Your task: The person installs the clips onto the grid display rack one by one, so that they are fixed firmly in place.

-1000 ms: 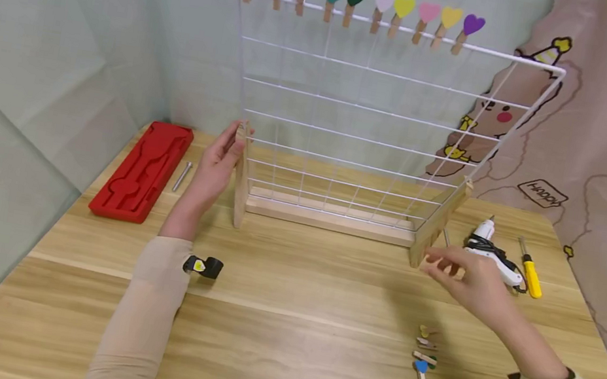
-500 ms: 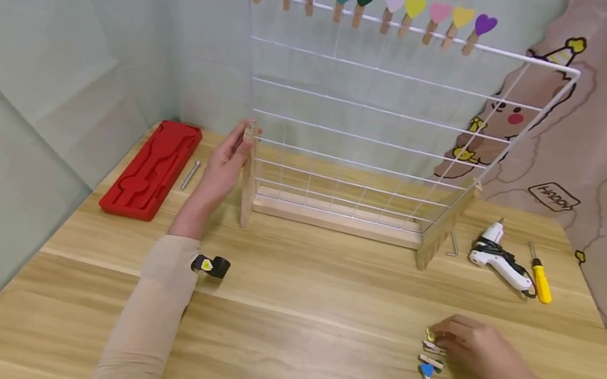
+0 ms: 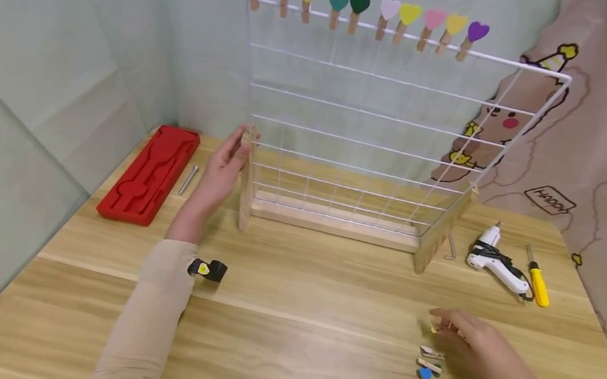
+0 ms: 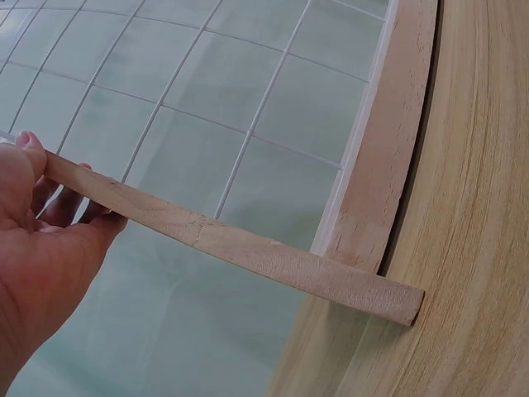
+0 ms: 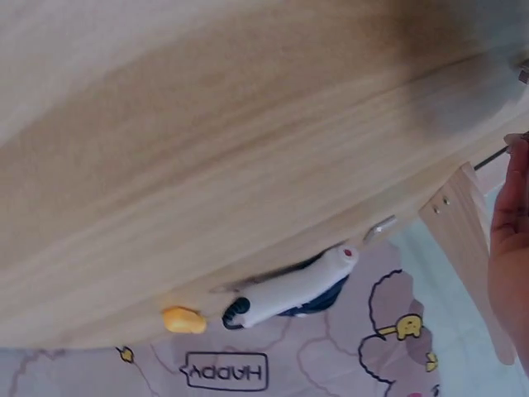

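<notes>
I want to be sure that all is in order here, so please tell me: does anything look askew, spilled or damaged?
Nothing looks spilled or damaged. One mild oddity: the heart clips on the white top bar are unevenly spaced, and the bar's right end, past the purple clip, holds none. That may simply be unfinished work.

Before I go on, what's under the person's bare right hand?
Under the fingers of the bare right hand, part of a small yellow heart-shaped piece shows. Most of that piece, and the pale wood-grain tabletop beneath the palm, are covered.
</notes>
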Demonstrator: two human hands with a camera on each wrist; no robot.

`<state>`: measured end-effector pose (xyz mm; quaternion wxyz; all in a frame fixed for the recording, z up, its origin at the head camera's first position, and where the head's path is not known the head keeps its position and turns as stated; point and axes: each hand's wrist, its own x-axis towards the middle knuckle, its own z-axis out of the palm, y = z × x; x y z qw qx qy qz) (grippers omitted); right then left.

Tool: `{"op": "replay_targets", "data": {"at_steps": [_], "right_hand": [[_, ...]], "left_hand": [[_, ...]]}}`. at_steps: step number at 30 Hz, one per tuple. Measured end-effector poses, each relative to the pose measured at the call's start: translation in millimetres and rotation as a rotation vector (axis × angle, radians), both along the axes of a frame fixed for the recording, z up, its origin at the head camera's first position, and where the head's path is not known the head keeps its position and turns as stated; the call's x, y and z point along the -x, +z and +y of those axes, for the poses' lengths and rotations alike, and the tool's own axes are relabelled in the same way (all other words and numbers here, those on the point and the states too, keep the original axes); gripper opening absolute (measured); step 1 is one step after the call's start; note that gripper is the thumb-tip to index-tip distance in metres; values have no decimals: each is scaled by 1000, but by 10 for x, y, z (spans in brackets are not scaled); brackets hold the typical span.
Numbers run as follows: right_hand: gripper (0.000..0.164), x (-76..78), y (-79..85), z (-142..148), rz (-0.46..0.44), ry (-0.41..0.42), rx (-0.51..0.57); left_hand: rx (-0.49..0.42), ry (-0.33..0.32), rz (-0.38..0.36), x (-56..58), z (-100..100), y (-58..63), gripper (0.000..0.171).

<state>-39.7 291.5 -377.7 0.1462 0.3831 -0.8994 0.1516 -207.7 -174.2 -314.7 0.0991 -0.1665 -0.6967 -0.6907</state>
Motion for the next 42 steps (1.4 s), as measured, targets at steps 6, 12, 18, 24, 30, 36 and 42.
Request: {"op": "replay_targets", "data": {"at_steps": [6,12,18,24,30,36,42], "right_hand": [[25,-4,69,-42,111,51,15],[25,19,88,-106,47,39,105],[32,193,296,-301,184,-26,189],[17,473,787,-591,268,-65,411],[19,620,1478,-907,88,-47,761],[19,779,2249,-1014,23,18,971],[23,960,2856,-897,-7,-186,809]], "left_hand": [[2,3,20,49,-25,-65,45],[-9,-8,17,49,-15,-64,45],[-7,-7,9,30,-20,-55,46],[-12,-5,7,27,-22,-54,47],[-8,-9,1,39,-23,-67,48],[-13,-8,-3,43,-19,-72,49],[-31,-11,-9,-19,-10,-9,49]]}}
